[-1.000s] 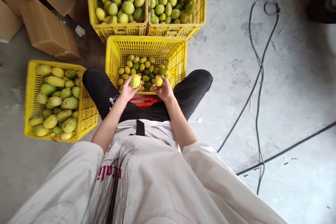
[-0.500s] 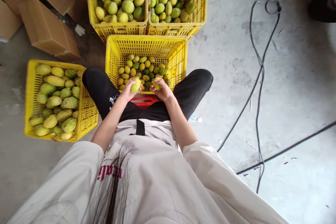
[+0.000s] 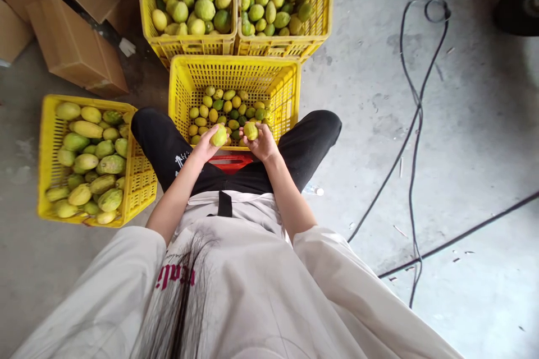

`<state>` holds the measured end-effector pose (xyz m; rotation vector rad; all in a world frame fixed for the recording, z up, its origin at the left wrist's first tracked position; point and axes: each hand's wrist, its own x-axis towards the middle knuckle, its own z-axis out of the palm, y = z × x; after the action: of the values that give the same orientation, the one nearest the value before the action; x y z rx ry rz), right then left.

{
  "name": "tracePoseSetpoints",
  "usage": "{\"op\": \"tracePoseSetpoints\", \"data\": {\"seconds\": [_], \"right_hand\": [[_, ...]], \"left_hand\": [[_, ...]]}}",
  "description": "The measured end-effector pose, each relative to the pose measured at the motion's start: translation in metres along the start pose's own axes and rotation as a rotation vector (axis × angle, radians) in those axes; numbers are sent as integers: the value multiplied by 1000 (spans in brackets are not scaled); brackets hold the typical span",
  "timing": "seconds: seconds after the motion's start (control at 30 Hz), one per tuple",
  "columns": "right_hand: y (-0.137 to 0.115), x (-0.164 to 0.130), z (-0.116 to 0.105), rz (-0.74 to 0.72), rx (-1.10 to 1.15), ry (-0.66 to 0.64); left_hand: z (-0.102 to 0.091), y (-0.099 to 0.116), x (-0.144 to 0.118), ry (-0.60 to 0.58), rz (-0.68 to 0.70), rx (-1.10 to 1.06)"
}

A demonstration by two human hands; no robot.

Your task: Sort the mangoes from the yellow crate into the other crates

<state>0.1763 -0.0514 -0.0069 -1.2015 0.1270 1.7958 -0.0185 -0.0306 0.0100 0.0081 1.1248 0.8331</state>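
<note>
The left hand (image 3: pixel 205 147) is closed around 1 yellow-green fruit (image 3: pixel 219 136), held over the near rim of the middle crate (image 3: pixel 233 72). The right hand (image 3: pixel 261 145) grips a second, smaller fruit (image 3: pixel 250 130) with fingers curled about it, just beside the first and also at that near rim. The middle crate, yellow, stands between the person's black-trousered knees and holds a shallow layer of small fruit. Left of it sits a side crate (image 3: pixel 138 179) of larger fruit; beyond it stand 2 full crates (image 3: pixel 236 44). Cardboard boxes (image 3: pixel 76 47) lie left of those, and black cables (image 3: pixel 415 123) run across the concrete floor to the right.
</note>
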Motion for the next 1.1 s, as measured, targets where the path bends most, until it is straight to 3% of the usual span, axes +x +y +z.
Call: {"op": "tracePoseSetpoints", "data": {"seconds": [0.13, 0.43, 0.63, 0.93, 1.1], "right_hand": [[2, 1, -2, 3, 18, 31], [5, 3, -4, -57, -45, -37], [2, 5, -4, 4, -17, -43], [3, 4, -1, -96, 25, -36], [5, -2, -3, -2, -113, -73]], "left_hand": [[-2, 0, 1, 24, 16, -11], [-8, 3, 8, 101, -32, -73], [-9, 3, 7, 94, 5, -117], [-8, 2, 5, 52, 9, -14], [-8, 1, 5, 90, 6, -19]]}}
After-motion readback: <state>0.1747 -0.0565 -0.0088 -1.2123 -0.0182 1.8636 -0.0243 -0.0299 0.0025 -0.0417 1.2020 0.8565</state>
